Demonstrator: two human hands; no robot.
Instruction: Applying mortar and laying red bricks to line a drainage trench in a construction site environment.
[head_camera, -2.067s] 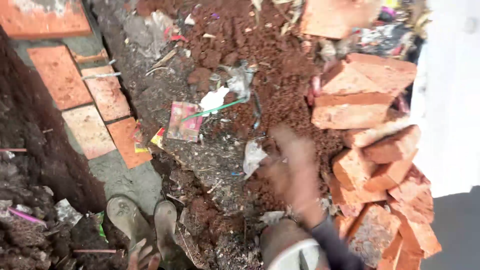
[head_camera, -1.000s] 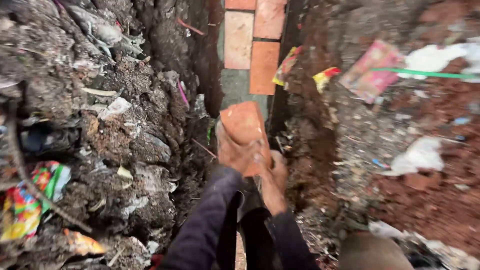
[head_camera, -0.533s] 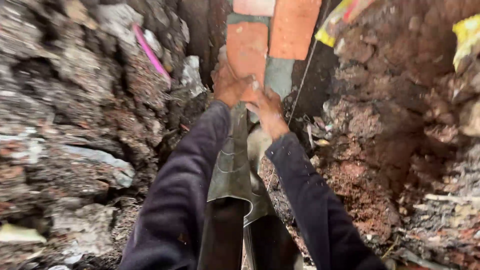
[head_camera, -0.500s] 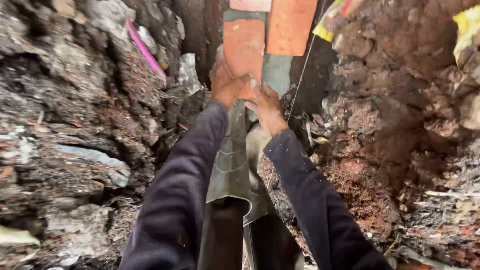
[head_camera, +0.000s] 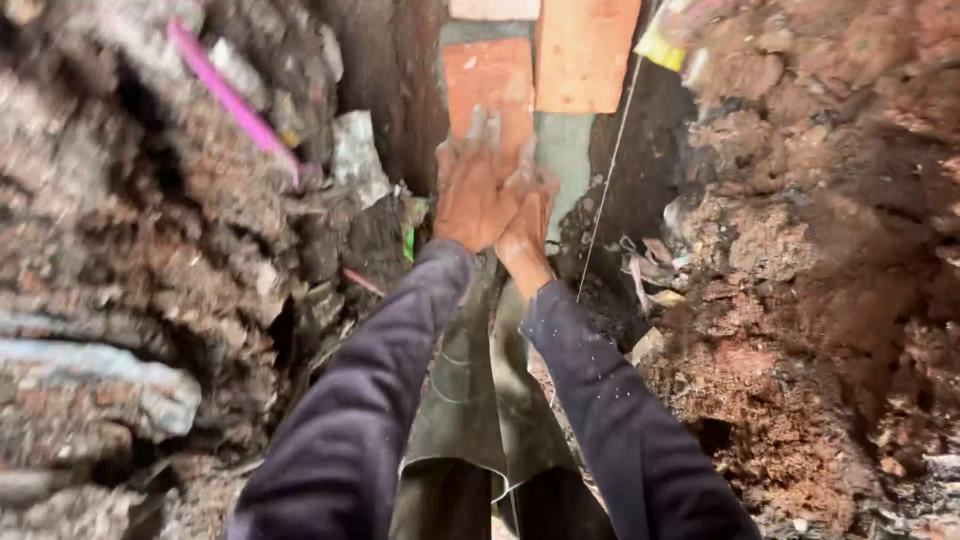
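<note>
I look down into a narrow earth trench. An orange brick lies flat on grey mortar at the trench bottom. My left hand presses flat on the brick's near end, fingers spread. My right hand sits just beside and under it, touching the brick's near right corner. A second orange brick lies to the right of the first, and a third shows at the top edge. Both my arms wear dark sleeves.
A taut white string runs along the trench's right side. Rubble and trash form the left wall, with a pink strip in it. Red-brown soil forms the right wall. My green rubber boots stand below the hands.
I took a brick from the pile on the right, carried it into the trench and set it down on the mortar. Both hands now press on it there.
</note>
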